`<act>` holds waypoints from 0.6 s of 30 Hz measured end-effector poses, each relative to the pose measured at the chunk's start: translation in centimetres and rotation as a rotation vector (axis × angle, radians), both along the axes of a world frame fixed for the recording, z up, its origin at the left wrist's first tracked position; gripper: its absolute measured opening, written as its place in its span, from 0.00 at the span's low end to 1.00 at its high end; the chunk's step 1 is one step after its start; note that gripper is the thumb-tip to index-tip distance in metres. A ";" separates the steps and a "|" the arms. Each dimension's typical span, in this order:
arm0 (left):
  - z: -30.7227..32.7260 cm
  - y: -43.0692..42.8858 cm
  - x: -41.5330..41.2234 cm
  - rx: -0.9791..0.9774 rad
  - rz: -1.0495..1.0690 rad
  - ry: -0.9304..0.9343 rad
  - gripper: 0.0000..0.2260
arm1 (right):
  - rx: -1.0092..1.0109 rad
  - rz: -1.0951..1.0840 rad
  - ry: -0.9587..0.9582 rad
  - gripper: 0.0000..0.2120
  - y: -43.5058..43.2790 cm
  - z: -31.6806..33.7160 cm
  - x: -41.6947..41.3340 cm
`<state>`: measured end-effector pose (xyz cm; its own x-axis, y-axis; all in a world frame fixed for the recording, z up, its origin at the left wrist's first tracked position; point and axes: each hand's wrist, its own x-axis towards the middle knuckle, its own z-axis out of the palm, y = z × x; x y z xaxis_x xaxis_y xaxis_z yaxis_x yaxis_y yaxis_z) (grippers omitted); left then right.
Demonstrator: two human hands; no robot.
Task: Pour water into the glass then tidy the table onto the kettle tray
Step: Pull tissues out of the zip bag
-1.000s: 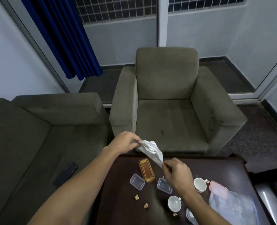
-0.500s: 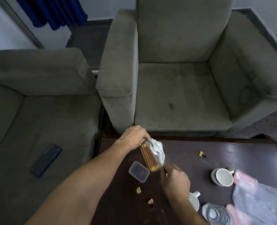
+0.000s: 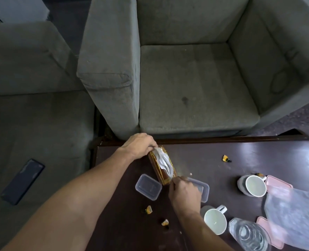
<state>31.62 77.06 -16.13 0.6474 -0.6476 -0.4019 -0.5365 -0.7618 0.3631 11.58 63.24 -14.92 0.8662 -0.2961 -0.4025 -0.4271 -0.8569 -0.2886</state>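
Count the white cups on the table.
2: far cup beside the pink lid; near cup left of the glass. The plastic sheet could hide more.

The person is working bare-armed: the left forearm (image 3: 77, 205) and right forearm (image 3: 206, 234) are showing uncovered to the wrists, and the left hand (image 3: 137, 145) and right hand (image 3: 184, 194) are going bare too.
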 end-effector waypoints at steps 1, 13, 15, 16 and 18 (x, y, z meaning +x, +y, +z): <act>-0.1 0.0 0.0 0.004 -0.001 0.010 0.10 | 0.000 0.000 0.003 0.11 0.0 -0.2 0.1; 0.1 0.9 -0.9 -0.076 -0.028 -0.049 0.28 | 0.029 -0.044 0.078 0.10 0.0 -0.2 0.0; 1.1 0.5 -1.2 -0.129 0.008 -0.081 0.28 | 0.053 -0.067 0.067 0.11 -0.5 1.2 -0.2; 1.7 0.1 -1.4 -0.158 0.035 -0.103 0.29 | 0.059 -0.077 0.046 0.11 -1.0 1.9 -0.3; 3.1 -1.3 -2.3 -0.232 0.082 -0.171 0.28 | 0.069 -0.095 -0.031 0.10 -2.2 3.6 -0.8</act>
<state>29.33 75.79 -13.01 0.7468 -0.6523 -0.1295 -0.5453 -0.7122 0.4421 10.78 61.01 -11.35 0.8479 -0.3499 -0.3983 -0.4953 -0.7907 -0.3598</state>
